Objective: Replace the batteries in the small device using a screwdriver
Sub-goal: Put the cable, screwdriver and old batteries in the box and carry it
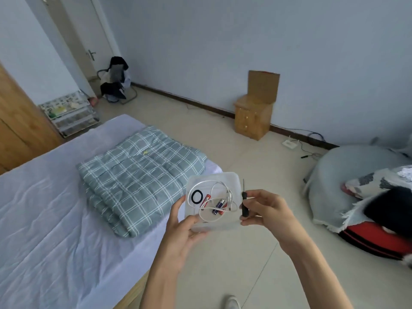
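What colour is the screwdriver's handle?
Black. The screwdriver shows best in the head view, its handle pinched by the right hand.

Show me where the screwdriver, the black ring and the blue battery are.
screwdriver (243,206), head view, on its black handle.
black ring (192,196), head view, on its left band.
blue battery (217,206), head view, on its middle.

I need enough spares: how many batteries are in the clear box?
3: a red battery beside the black ring, a blue battery in the middle, a second red battery against the blue one's right side. The white cable may hide more.
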`<state>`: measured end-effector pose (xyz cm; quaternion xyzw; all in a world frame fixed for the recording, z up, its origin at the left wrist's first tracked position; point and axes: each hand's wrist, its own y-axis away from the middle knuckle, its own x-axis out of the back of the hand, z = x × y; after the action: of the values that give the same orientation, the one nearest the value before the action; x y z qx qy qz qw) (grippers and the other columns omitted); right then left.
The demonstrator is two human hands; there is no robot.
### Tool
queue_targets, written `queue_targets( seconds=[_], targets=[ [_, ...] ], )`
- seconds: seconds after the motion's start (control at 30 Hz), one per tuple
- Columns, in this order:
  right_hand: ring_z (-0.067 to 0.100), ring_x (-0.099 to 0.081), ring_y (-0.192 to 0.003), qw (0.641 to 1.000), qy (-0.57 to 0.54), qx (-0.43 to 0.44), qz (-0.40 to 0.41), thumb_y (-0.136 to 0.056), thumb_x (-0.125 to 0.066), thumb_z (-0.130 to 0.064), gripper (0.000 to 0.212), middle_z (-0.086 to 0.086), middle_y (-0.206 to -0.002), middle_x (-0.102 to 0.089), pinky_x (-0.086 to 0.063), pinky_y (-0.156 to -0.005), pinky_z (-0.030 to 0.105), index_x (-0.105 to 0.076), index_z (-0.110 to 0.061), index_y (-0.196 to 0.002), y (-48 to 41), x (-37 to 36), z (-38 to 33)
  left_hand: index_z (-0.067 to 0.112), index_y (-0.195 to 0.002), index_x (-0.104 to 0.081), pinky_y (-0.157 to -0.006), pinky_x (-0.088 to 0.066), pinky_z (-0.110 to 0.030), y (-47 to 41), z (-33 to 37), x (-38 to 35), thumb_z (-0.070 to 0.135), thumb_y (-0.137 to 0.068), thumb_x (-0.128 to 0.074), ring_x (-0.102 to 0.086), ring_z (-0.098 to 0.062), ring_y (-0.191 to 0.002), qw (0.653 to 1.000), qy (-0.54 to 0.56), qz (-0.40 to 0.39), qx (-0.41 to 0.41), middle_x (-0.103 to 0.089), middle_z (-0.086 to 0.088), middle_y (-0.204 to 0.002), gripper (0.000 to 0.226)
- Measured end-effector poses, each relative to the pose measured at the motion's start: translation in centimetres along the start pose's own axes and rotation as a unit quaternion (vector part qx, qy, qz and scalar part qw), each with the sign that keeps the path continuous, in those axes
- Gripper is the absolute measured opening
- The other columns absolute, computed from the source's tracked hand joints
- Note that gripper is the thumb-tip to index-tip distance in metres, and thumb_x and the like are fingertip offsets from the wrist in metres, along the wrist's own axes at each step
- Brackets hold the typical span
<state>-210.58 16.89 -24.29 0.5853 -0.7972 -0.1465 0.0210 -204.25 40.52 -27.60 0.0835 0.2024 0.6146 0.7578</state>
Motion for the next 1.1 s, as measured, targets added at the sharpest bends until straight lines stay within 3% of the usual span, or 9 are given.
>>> queue_targets(
  seconds=[0.13,0.3,0.43,0.83,0.97,1.1],
  targets=[
    [0.030,-0.071,-0.070,0.999,-0.013,0.025,0.042,-0.101,-0.063,0.001,0.016,0.018,-0.081,-0.071,-0.064,-0.074,0.041,-0.070,0.002,-0.116,-6.3,2.6,-3.9,0.049,-0.135,-0.065,-0.105,-0.059,-0.062,-8.3,3.6,-4.4,-0.002,-0.099,-0.067,-0.075,-0.039,-0.121,0.999,-0.005,-0.044,0.000,-0.077,-0.009,-0.132,0.063],
    [0.030,-0.070,-0.071,0.994,-0.036,0.029,0.101,-0.101,-0.063,0.001,0.017,0.020,-0.085,-0.071,-0.065,-0.070,0.038,-0.068,0.004,-0.117,-13.3,5.6,-5.9,0.051,-0.135,-0.063,-0.098,-0.065,-0.050,-16.9,6.1,-9.2,0.000,-0.100,-0.067,-0.074,-0.039,-0.122,0.997,-0.017,-0.076,0.015,-0.075,-0.006,-0.136,0.062],
    [0.029,-0.070,-0.070,0.990,-0.055,0.015,0.131,-0.101,-0.063,0.002,0.018,0.020,-0.085,-0.072,-0.064,-0.067,0.037,-0.068,0.005,-0.118,-18.6,8.7,-6.7,0.050,-0.136,-0.063,-0.096,-0.066,-0.050,-22.9,6.7,-12.9,-0.002,-0.100,-0.067,-0.073,-0.039,-0.124,0.994,-0.021,-0.099,0.038,-0.076,-0.008,-0.134,0.063],
    [0.028,-0.071,-0.066,0.993,-0.027,0.010,0.116,-0.100,-0.063,0.004,0.015,0.021,-0.084,-0.071,-0.067,-0.068,0.038,-0.070,0.005,-0.113,-41.0,21.7,-14.1,0.050,-0.138,-0.061,-0.106,-0.058,-0.061,-43.2,11.0,-28.7,0.003,-0.098,-0.069,-0.077,-0.034,-0.117,0.994,-0.046,-0.095,0.022,-0.075,-0.006,-0.136,0.062],
    [0.026,-0.070,-0.065,0.992,-0.034,0.033,0.121,-0.100,-0.063,0.004,0.014,0.018,-0.081,-0.072,-0.067,-0.069,0.041,-0.070,0.002,-0.112,-47.0,26.0,-17.9,0.039,-0.143,-0.057,-0.106,-0.059,-0.060,-49.0,12.8,-34.6,-0.001,-0.098,-0.069,-0.076,-0.033,-0.121,0.995,-0.015,-0.099,0.014,-0.077,-0.007,-0.133,0.061],
    [0.027,-0.070,-0.067,0.989,-0.032,0.028,0.139,-0.100,-0.064,0.002,0.015,0.017,-0.081,-0.073,-0.066,-0.075,0.046,-0.070,-0.001,-0.113,-51.6,29.1,-19.0,0.043,-0.138,-0.061,-0.103,-0.061,-0.059,-53.4,13.4,-38.3,0.001,-0.098,-0.069,-0.075,-0.038,-0.122,0.995,-0.015,-0.093,0.029,-0.075,-0.008,-0.136,0.059]
  ],
)
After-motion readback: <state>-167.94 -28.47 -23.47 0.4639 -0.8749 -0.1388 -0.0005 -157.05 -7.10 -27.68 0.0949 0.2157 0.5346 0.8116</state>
